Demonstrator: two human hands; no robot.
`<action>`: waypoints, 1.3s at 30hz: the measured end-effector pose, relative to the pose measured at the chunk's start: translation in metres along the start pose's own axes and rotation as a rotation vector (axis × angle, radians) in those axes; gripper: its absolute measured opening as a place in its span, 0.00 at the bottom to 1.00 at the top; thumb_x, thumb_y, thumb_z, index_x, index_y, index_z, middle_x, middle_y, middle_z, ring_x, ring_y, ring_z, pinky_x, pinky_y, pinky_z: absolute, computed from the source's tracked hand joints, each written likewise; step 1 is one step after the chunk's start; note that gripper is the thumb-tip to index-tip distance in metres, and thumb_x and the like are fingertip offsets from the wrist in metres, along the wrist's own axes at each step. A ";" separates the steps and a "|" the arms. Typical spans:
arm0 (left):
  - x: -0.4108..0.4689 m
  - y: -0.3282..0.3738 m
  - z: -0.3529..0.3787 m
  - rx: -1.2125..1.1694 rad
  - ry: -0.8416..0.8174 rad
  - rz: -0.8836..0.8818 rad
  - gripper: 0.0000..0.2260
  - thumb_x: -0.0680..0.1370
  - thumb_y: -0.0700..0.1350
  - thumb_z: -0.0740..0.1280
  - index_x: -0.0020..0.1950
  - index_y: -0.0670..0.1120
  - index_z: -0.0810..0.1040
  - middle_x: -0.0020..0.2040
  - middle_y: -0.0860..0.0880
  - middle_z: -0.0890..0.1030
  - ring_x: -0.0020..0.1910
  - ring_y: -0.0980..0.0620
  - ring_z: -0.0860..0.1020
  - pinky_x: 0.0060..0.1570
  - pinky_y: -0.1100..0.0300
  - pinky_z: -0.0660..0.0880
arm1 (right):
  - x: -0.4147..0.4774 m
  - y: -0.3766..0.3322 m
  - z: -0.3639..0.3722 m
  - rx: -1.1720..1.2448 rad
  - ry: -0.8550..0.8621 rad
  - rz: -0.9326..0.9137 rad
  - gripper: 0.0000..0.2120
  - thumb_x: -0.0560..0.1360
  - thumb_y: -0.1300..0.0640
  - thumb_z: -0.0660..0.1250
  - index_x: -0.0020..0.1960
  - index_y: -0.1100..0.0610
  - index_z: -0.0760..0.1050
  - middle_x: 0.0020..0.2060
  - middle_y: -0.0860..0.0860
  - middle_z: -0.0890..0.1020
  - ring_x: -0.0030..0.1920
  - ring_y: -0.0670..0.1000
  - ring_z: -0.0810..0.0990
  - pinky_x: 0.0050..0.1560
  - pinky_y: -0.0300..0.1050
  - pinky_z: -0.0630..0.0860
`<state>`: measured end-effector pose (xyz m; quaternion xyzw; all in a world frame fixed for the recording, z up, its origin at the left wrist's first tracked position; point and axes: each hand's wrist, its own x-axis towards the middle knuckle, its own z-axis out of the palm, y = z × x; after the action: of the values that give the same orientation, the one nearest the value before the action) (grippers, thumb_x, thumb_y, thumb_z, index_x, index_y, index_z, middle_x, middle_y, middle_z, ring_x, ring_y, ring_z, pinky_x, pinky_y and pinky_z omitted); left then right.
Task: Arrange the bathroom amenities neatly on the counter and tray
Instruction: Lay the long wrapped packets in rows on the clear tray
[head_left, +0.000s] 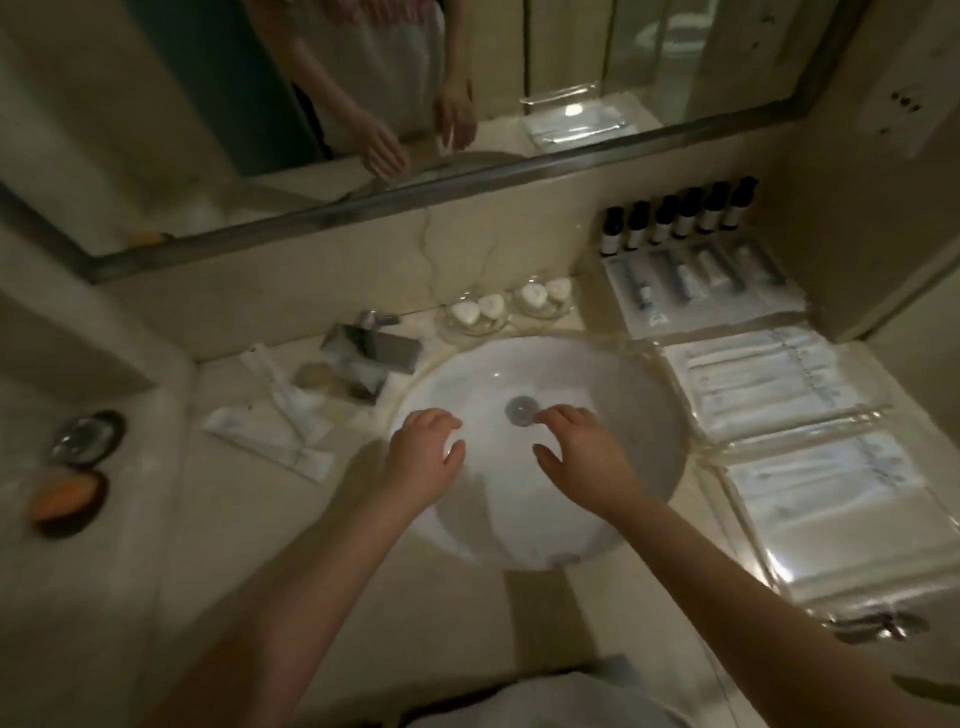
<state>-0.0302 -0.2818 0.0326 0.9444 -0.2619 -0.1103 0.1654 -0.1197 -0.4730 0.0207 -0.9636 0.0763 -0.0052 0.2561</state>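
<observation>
1. Left hand (427, 448) & right hand (577, 451) hover over round white sink basin (613, 384), fingers apart, empty.
2. Blurry white amenity packets (270, 434) lie left on beige marble worktop (249, 519); clear trays (810, 499) right, contents indistinct.

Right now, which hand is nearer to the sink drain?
The right hand. Its fingers reach the edge of the drain, while the left hand hovers over the basin further to the left, clearly apart from it.

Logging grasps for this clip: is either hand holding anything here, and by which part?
Nothing is held. The left hand and right hand hover open and empty over the sink.
</observation>
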 end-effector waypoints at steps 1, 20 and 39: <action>-0.007 -0.020 -0.005 -0.013 -0.013 -0.076 0.17 0.78 0.49 0.60 0.64 0.44 0.74 0.65 0.49 0.73 0.67 0.48 0.69 0.62 0.60 0.63 | 0.010 -0.018 0.009 0.011 -0.040 -0.033 0.20 0.75 0.54 0.64 0.66 0.56 0.70 0.63 0.54 0.75 0.61 0.57 0.74 0.57 0.50 0.73; 0.005 -0.273 -0.057 -0.283 0.018 -0.958 0.22 0.74 0.58 0.63 0.61 0.45 0.75 0.61 0.42 0.76 0.57 0.41 0.75 0.56 0.51 0.74 | 0.190 -0.231 0.161 -0.195 -0.501 -0.142 0.21 0.75 0.50 0.62 0.64 0.57 0.64 0.55 0.59 0.77 0.51 0.59 0.78 0.44 0.50 0.76; 0.041 -0.278 -0.042 -0.546 0.229 -1.100 0.13 0.78 0.42 0.60 0.60 0.37 0.70 0.58 0.39 0.77 0.53 0.38 0.78 0.45 0.55 0.75 | 0.231 -0.240 0.190 0.121 -0.511 0.149 0.13 0.77 0.55 0.60 0.59 0.59 0.70 0.48 0.55 0.78 0.44 0.55 0.78 0.40 0.48 0.75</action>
<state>0.1440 -0.0682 -0.0363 0.8705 0.3196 -0.1402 0.3470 0.1525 -0.2081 -0.0321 -0.9083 0.0796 0.2526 0.3236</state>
